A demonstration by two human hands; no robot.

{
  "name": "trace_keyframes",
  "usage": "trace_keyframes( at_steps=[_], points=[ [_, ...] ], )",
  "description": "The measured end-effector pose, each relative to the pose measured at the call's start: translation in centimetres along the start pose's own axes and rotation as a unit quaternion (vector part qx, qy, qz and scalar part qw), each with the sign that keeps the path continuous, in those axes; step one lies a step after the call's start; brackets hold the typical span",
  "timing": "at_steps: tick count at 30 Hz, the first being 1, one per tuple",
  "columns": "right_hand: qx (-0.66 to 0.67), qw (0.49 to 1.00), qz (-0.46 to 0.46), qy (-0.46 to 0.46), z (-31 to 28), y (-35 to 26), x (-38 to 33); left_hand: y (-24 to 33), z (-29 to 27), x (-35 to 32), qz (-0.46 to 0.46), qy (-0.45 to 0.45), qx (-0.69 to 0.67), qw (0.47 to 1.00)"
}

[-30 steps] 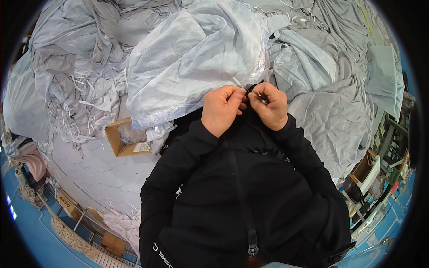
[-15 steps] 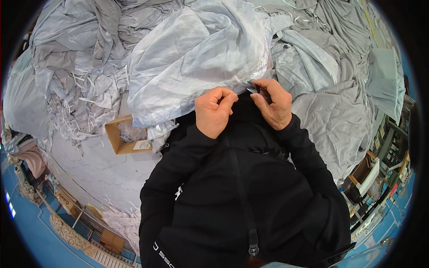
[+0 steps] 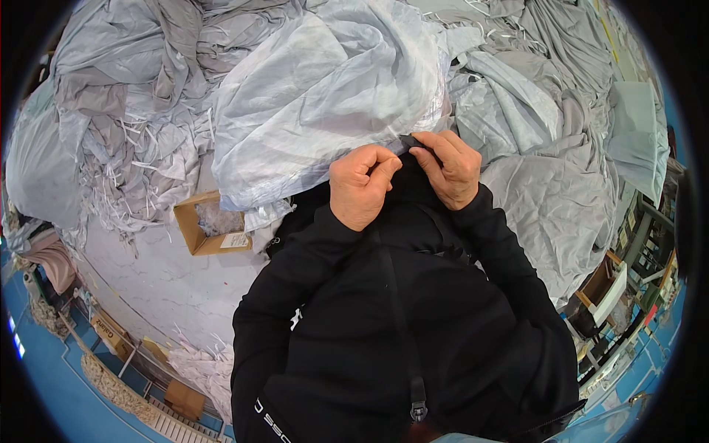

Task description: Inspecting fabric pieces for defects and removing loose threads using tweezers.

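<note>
My left hand (image 3: 362, 186) is closed in a pinch in front of my chest, thumb pressed against the bent index finger. Whatever is between those fingertips is too small to make out. Just to its right, my right hand (image 3: 450, 168) grips a small dark bladed tool (image 3: 408, 140) between thumb and index finger. The tool points toward the left hand, near the lower edge of a pale blue-grey fabric piece (image 3: 317, 103). That fabric lies bunched just beyond both hands, with a thin, sheer-looking border.
Heaps of grey fabric with white ties (image 3: 159, 151) spread to the left, and more grey fabric (image 3: 550, 199) lies at the right. A small open cardboard box (image 3: 190, 235) with whitish scraps stands on the marbled tabletop (image 3: 148, 273). Clutter and a wooden drawer (image 3: 602, 284) fill the lower right.
Both hands have shifted slightly, the left one up and to the right. The dark tool has turned and moved leftward, closer to the fabric's edge. The fabric is nearly unchanged.
</note>
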State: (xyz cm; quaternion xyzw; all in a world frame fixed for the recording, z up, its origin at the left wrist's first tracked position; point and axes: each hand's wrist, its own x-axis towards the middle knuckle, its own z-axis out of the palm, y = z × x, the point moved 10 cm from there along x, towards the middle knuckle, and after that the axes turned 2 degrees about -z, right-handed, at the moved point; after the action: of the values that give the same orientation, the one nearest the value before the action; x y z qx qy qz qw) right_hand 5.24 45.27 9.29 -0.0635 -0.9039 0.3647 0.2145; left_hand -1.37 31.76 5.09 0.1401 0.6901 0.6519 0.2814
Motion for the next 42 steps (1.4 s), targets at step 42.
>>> trace_keyframes(
  at_steps=[42],
  points=[
    [0.332, 0.898, 0.248, 0.151, -2.6, 11.3, -1.7, 3.1, 4.9, 5.9, 0.193, 0.001, 0.24, 0.951]
  ],
)
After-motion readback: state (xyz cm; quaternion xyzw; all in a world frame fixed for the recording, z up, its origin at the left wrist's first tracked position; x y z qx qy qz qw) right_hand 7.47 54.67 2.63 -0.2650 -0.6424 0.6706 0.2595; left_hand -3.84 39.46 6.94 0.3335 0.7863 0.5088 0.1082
